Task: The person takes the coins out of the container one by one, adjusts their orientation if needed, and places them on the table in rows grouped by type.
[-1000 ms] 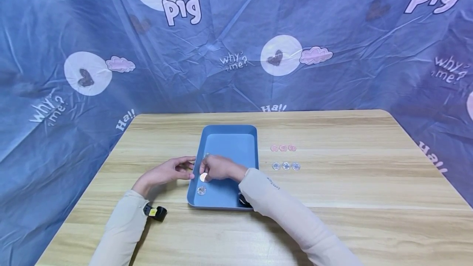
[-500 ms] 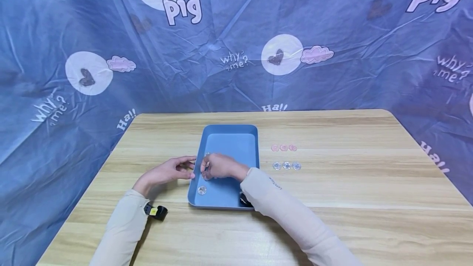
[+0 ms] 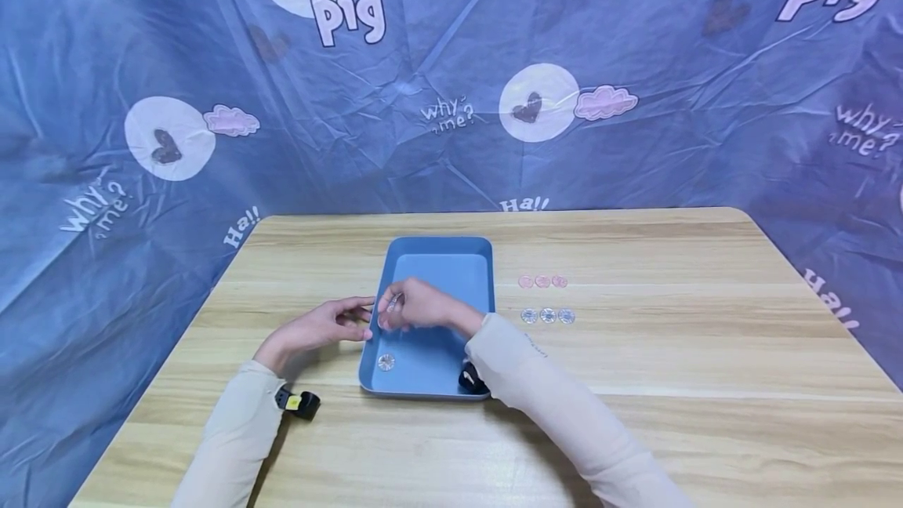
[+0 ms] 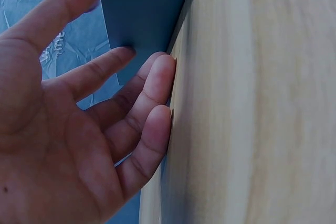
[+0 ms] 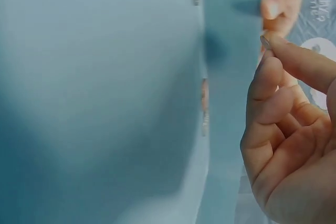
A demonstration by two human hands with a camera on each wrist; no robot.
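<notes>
The left hand (image 3: 320,331) lay to the left of the blue tray (image 3: 437,371), reaching in from the near left with its palm turned toward the tray. Its fingers were spread apart and gently bent, the thumb tip at the rim and the index fingertip on the outside of the left wall. The lower fingertips came down beside the table (image 3: 705,382); whether they touched it could not be told.

The right hand (image 3: 426,306) hung over the left part of the tray, its forearm slanting in from the near right and its fingers pointing left. Thumb and index tips were together, pinching a thin grey disc (image 5: 265,42) seen edge-on near the left wall; the other fingers were bent in toward the palm.

A silvery disc (image 3: 386,362) lay in the tray's near left corner. The right wrist view showed a pinkish patch (image 5: 205,92) and a silvery patch (image 5: 205,123) at the foot of the left wall, too blurred to make out.

Right of the tray, three pink discs (image 3: 542,281) made a row on the far side, with three clear silvery discs (image 3: 548,316) in a row on the near side.
</notes>
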